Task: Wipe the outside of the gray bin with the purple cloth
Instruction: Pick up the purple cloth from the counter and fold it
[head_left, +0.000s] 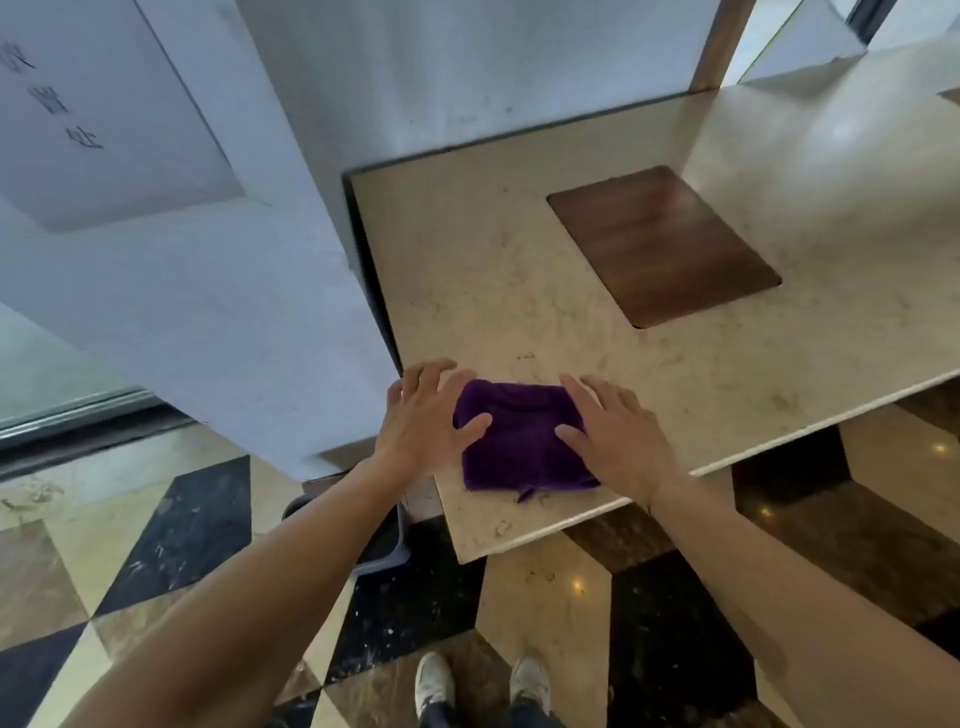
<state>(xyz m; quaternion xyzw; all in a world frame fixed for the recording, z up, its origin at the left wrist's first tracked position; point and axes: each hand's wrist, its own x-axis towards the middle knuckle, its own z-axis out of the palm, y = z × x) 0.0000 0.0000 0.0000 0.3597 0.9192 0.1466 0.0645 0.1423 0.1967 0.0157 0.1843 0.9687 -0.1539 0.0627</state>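
Observation:
A folded purple cloth (519, 436) lies flat near the front left corner of a beige marble counter (519, 270). My left hand (423, 418) rests at the cloth's left edge with fingers spread, the thumb lying on the cloth. My right hand (615, 431) rests at the cloth's right edge, fingers spread, thumb on the cloth. Neither hand grips it. The gray bin (387, 540) stands on the floor below the counter's left corner; my left forearm and the counter hide most of it, leaving only part of its rim and dark inside visible.
A dark wooden inset panel (665, 244) sits in the counter farther back. A white pillar (234, 260) stands directly left of the counter. The floor (171, 540) has a black, beige and brown diamond pattern. My shoes (483, 686) are at the bottom.

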